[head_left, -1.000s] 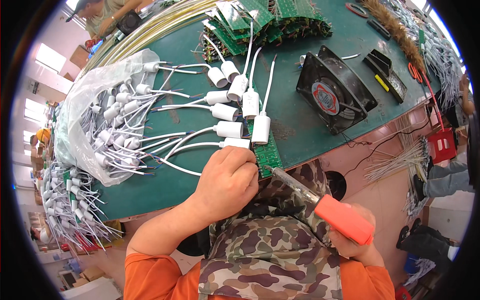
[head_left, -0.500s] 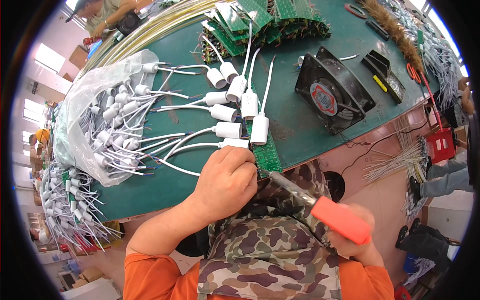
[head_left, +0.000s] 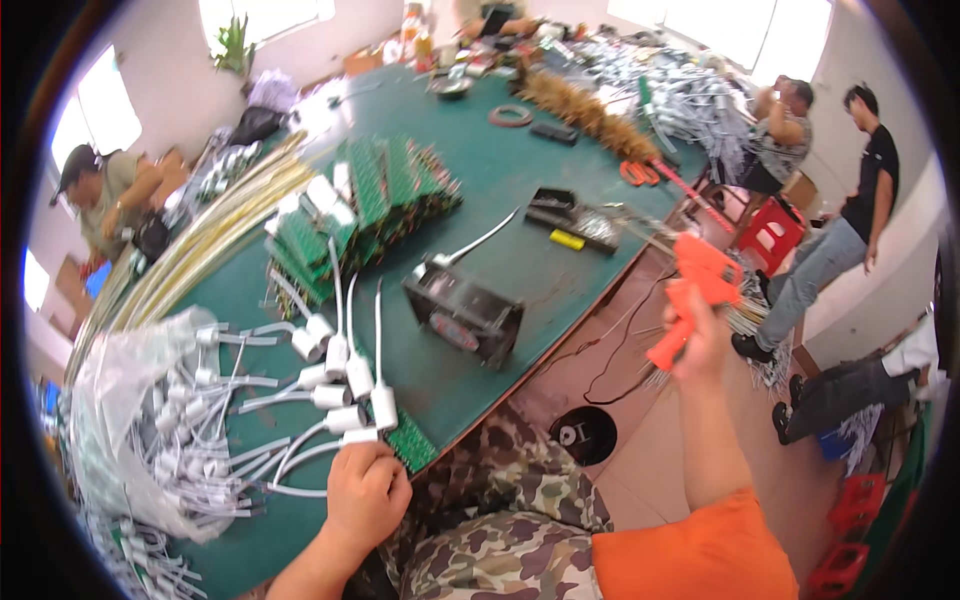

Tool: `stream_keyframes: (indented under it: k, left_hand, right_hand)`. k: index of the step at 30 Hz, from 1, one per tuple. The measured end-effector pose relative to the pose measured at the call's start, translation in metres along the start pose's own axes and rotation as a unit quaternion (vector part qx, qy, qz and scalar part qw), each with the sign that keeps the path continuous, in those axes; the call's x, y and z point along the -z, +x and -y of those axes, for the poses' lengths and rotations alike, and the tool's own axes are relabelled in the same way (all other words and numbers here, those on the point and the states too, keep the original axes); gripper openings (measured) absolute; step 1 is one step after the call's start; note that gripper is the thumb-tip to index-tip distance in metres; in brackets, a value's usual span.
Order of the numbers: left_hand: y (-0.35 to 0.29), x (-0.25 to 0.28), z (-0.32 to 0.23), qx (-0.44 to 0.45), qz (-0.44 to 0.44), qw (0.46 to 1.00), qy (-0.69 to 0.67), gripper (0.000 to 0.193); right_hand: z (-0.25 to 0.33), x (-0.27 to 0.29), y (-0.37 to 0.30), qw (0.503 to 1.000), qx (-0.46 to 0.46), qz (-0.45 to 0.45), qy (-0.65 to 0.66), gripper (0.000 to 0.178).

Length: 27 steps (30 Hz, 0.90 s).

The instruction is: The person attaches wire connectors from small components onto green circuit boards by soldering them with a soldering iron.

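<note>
My left hand (head_left: 366,497) is closed at the table's near edge, its fingers pinching a white cylindrical lamp-holder-like piece (head_left: 360,436) with a white cable. That piece lies against a green circuit board (head_left: 408,445), and more white cylinders (head_left: 383,405) with cables stand or lie around it. In my right hand (head_left: 703,340), raised at the right, is an orange gun-shaped soldering iron (head_left: 705,268). Its thin metal shaft points left, with the tip by a black tray (head_left: 597,226) that carries a yellow patch; whether the tip touches it I cannot tell.
A black fan (head_left: 465,318) stands between my hands. Stacked circuit boards (head_left: 370,195) lie beyond it. At left, a clear plastic bag (head_left: 110,410) holds many cabled white pieces. Orange-handled scissors (head_left: 640,174) lie past the tray. Other people are nearby, one standing (head_left: 872,200) at right.
My right hand has lifted the soldering iron from the board and carried it up and right to the black tray. The view has swung right; my left hand stays at the board.
</note>
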<state>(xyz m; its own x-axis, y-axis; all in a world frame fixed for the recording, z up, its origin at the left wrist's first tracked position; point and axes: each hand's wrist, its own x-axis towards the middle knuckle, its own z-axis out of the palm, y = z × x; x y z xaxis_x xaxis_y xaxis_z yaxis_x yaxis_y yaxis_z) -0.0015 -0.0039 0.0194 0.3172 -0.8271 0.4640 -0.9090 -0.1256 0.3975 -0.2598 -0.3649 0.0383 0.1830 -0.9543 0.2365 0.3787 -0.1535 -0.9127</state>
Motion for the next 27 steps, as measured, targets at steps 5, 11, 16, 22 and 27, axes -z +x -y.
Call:
stream_keyframes:
  k: [5,11,16,22,27]
  left_hand:
    - [-0.011,0.005,-0.002,0.006,0.025,1.0,-0.009,0.013]
    - [-0.003,0.009,-0.003,0.0,0.019,0.999,-0.034,0.009]
    - [-0.006,0.011,-0.001,-0.008,0.016,0.999,-0.048,0.012]
    - [-0.013,0.015,0.006,-0.011,0.039,0.998,-0.056,0.016]
    - [-0.014,0.024,0.0,-0.012,0.017,0.998,-0.066,0.012]
  right_hand:
    - [-0.051,-0.029,0.067,0.984,-0.141,-0.042,0.1,0.033]
    - [-0.088,-0.058,0.111,0.969,-0.193,-0.026,0.15,0.032]
    - [-0.105,-0.071,0.124,0.963,-0.216,-0.032,0.159,0.031]
    - [-0.089,-0.075,0.121,0.955,-0.28,0.031,0.094,0.04]
    - [-0.096,-0.061,0.119,0.931,-0.32,0.093,0.151,0.042]
